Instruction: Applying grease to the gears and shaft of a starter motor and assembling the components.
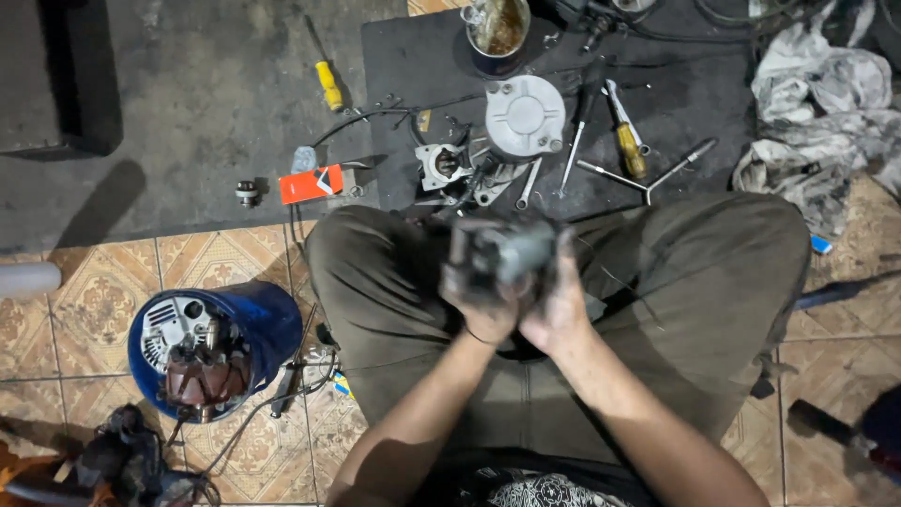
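Both of my hands are raised together over my lap, gripping one grey metal motor part point(514, 250) that is blurred. My left hand point(479, 296) wraps its left and lower side. My right hand point(560, 305) holds its right side, fingers curled up along it. Both hands are dark with grease. I sit cross-legged in olive trousers point(676, 282) on a tiled floor.
Ahead on a black mat point(676, 122) lie a round grey cover point(525, 115), a small housing point(441, 165), screwdrivers point(627, 141), a cross wrench point(646, 178) and a tin point(497, 33). Rags point(817, 103) at right. A blue bucket point(253, 324) of parts at left, an orange box point(313, 184) nearby.
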